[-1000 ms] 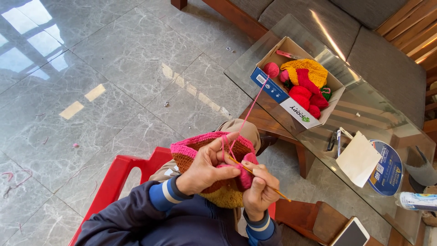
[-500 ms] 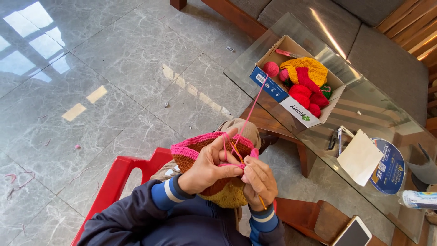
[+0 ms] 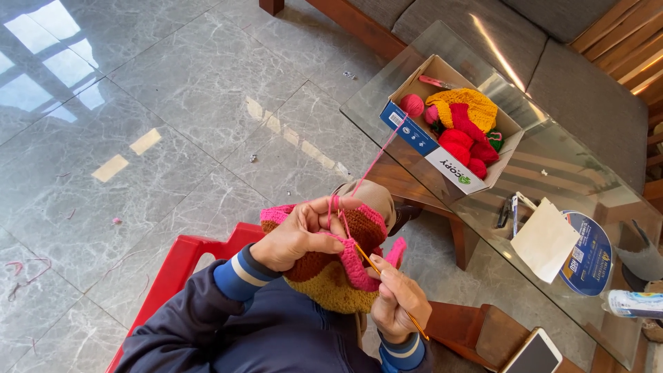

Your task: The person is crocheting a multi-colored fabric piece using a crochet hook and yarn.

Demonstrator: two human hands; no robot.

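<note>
Left hand (image 3: pixel 298 235) grips the striped crochet piece (image 3: pixel 331 273); right hand (image 3: pixel 397 300) pinches the crochet hook (image 3: pixel 394 293). The taut pink yarn (image 3: pixel 376 159) above could snag, slipping stitches.

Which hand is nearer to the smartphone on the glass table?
Right. The right hand, holding the crochet hook, sits just left of the smartphone. The left hand grips the crocheted piece farther left and higher up.
</note>
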